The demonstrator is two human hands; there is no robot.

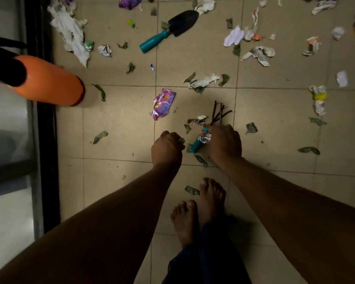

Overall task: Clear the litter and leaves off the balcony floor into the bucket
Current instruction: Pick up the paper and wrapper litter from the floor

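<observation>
Head view, looking straight down at a tiled balcony floor (119,124). Far left, an orange cylinder (49,80) with a black top lies beside the dark door frame (47,140); whether it is the bucket cannot be told, and no other bucket is in view. Left of centre, a long strip of white paper (70,31) lies along the frame, and dry leaves, one of them (99,137), are scattered over the tiles. At centre, a purple snack wrapper (162,104) lies flat, well apart from both hands; above it rests a teal-handled trowel (169,29).

The left hand (167,148) is curled into a fist low over the floor, a pale scrap showing at its fingertips, probably litter gathered so far. Just beside it, the right hand (224,144) reaches down, knuckles up, fingers bent onto a crumpled printed paper (205,137) that sits against a small teal-handled rake (211,124); whether it grips the paper, the rake handle or both cannot be told. Both forearms run straight down from the body, bare feet (197,206) planted between them.

Right, more crumpled paper, such as one piece (258,54), lies unpicked, so most of the clearing appears left to do.
</observation>
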